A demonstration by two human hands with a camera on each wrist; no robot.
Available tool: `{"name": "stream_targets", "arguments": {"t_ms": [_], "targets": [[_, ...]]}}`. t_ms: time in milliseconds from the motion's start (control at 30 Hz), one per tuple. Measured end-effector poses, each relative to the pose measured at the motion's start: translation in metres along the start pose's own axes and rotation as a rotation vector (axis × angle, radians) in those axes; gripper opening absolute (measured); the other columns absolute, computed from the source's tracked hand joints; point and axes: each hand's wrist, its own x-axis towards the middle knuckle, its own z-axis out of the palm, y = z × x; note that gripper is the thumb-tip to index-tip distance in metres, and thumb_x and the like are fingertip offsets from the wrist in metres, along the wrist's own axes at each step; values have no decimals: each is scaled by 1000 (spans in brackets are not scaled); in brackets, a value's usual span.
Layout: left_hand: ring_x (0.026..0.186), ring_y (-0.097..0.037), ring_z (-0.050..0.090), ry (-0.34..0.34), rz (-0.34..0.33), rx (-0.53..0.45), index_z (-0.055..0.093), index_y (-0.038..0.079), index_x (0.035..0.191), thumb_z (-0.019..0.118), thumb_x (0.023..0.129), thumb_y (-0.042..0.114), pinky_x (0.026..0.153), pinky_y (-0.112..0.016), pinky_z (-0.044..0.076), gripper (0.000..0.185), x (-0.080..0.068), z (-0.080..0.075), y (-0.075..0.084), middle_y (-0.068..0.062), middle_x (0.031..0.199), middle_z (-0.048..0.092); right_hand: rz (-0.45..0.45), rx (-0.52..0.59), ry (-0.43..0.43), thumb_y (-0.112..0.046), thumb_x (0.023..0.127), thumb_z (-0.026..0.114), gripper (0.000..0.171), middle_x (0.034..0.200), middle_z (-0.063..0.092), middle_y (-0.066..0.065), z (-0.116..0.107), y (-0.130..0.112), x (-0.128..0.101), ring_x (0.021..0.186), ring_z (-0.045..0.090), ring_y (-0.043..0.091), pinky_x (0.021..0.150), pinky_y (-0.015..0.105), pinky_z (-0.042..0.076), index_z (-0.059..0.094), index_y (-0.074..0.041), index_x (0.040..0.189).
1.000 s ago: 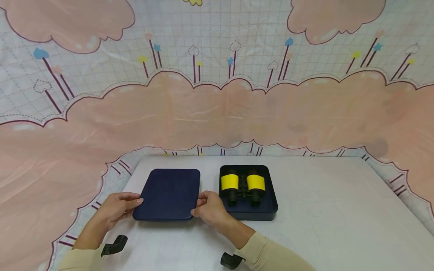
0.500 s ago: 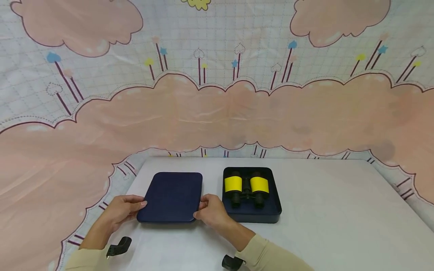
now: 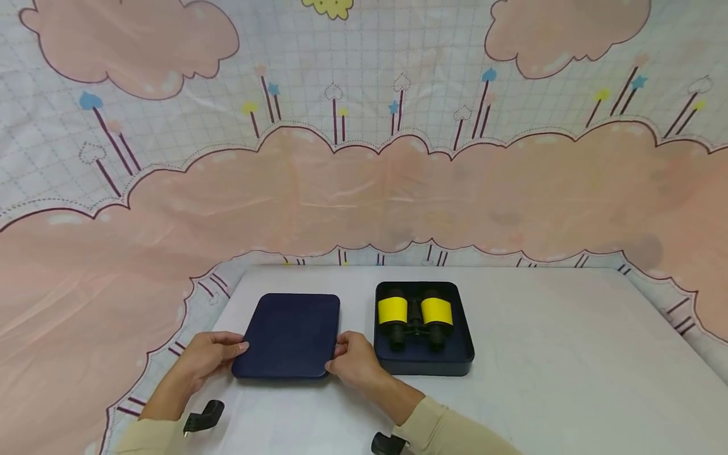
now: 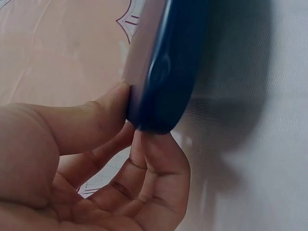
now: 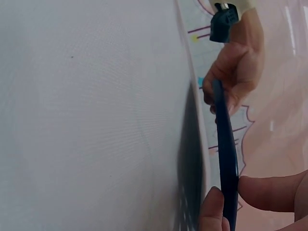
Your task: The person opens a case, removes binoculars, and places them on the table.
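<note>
Head view: the dark blue lid (image 3: 288, 335) is just off the bench (image 3: 540, 354), left of the open box (image 3: 423, 363) with the yellow binoculars (image 3: 415, 319). My left hand (image 3: 207, 357) and right hand (image 3: 352, 360) pinch its near corners. I judge I'm carrying it; next it needs squaring over the box.

Lid and box side by side, low in the frame.
The lid (image 3: 289, 335) sits lower centre-left on the table (image 3: 569, 354), between the left hand (image 3: 207, 355) and right hand (image 3: 355, 360); just right, the box (image 3: 423, 363) holds binoculars (image 3: 415, 318).
</note>
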Motion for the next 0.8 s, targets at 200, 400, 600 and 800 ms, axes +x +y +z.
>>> {"name": "stream_targets", "arguments": {"t_ms": [200, 400, 600, 800], "targets": [[84, -14, 61, 5, -13, -3, 64, -13, 129, 76, 95, 10, 70, -27, 55, 43, -1, 2, 2, -2, 101, 72, 8, -15, 10, 10, 79, 80, 49, 93, 60, 8, 1, 3, 3, 84, 56, 19, 76, 30, 56, 61, 7, 124], [82, -14, 61, 14, -10, 5, 64, -13, 129, 75, 95, 10, 68, -28, 54, 43, -1, 4, 3, -1, 96, 72, 2, -14, 13, 10, 79, 80, 49, 93, 60, 9, 1, 5, 6, 85, 56, 20, 77, 31, 56, 61, 7, 124], [81, -15, 62, 18, -17, 13, 64, -14, 129, 75, 95, 9, 69, -28, 55, 42, -1, 6, 6, -2, 96, 73, 0, -39, 17, 10, 79, 80, 50, 95, 61, 9, 1, 5, 9, 87, 57, 20, 81, 34, 58, 61, 8, 125], [80, -15, 62, 18, -29, 16, 64, -13, 128, 75, 95, 10, 68, -28, 55, 41, 2, 7, 5, -2, 94, 72, 8, -53, 12, 10, 79, 80, 49, 95, 62, 9, -1, 5, 11, 87, 57, 20, 83, 35, 58, 62, 9, 125]]}}
